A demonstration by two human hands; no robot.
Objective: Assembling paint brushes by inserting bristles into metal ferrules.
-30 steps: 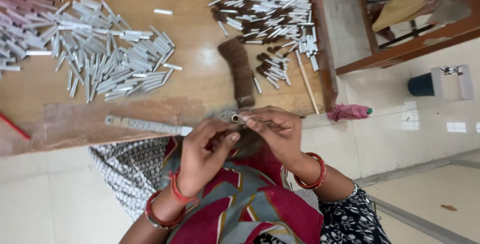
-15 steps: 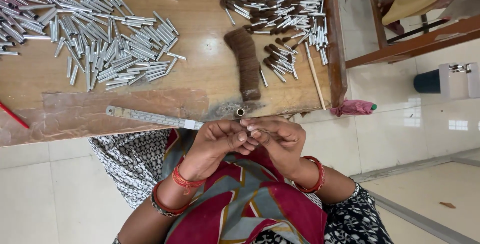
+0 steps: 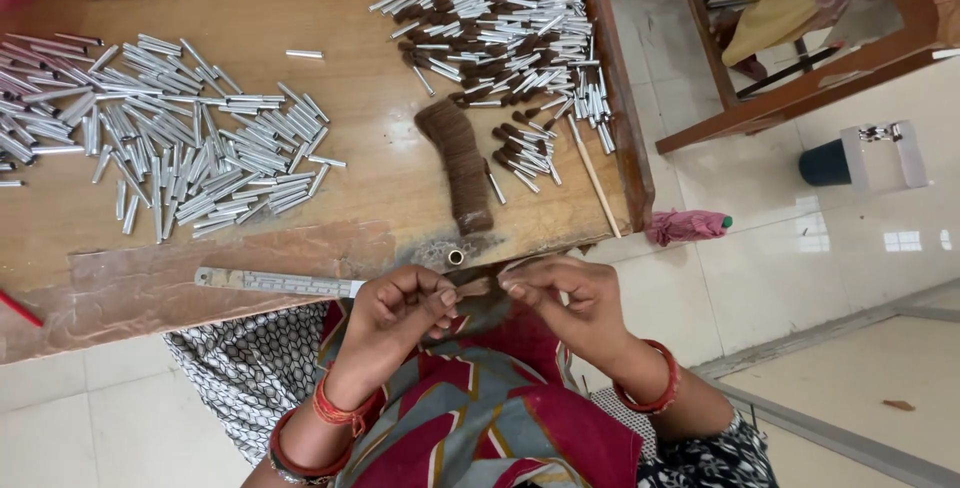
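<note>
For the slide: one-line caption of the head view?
Both hands, left and right, pinch a small brown tuft by a wooden table with metal tubes.

Wood, bright metal and coarse brown fibre

We are looking at a matt wooden desk (image 3: 380, 128), its near edge worn rough and patchy; smooth silvery metal tubes (image 3: 200, 148) are gleaming in a loose heap on it, and more tubes tipped with dark bristle (image 3: 500, 28) are lying further right. A bundle of brown fibre (image 3: 462, 163) is showing coarse and dull. A flat metal ruler (image 3: 275, 283) is shining faintly. The floor tiles (image 3: 880, 248) are looking glossy, and the printed cloth (image 3: 470, 418) soft and matt.
</note>
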